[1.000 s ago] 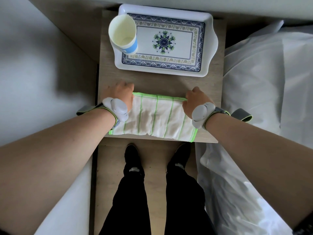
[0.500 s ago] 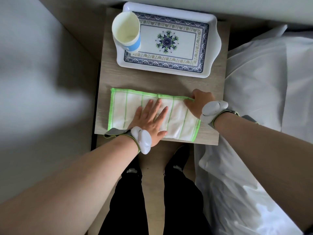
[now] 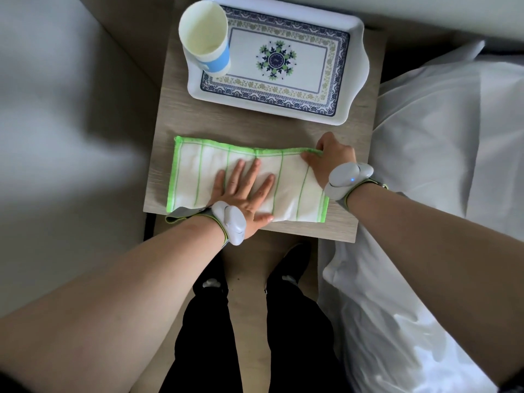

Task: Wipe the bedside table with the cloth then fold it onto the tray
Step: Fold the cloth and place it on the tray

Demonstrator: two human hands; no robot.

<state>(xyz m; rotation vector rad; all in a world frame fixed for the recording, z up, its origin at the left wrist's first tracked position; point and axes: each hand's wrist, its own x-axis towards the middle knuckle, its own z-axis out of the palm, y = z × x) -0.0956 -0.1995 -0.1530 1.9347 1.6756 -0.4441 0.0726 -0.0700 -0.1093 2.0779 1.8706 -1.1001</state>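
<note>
You have one white cloth with green edging and green stripes [image 3: 246, 180], folded into a long band and lying flat on the near part of the one light wood-grain counter [image 3: 255, 129]. Your left hand [image 3: 243, 194] lies open on its middle, palm down, fingers spread. Your right hand [image 3: 330, 158] is closed on the cloth's far right corner, fingers curled over the green hem. Each wrist carries one pale grey wrist device [image 3: 229, 225].

Beyond both hands sits one white rectangular tray with a blue and green floral border [image 3: 351, 89], apart from the cloth. One white paper cup with a blue band [image 3: 205, 38] stands in the tray's left end, ahead of your left hand; the rest of the tray is bare. To the right of your right hand lies white bedding [image 3: 453, 137], close against the counter's edge.
</note>
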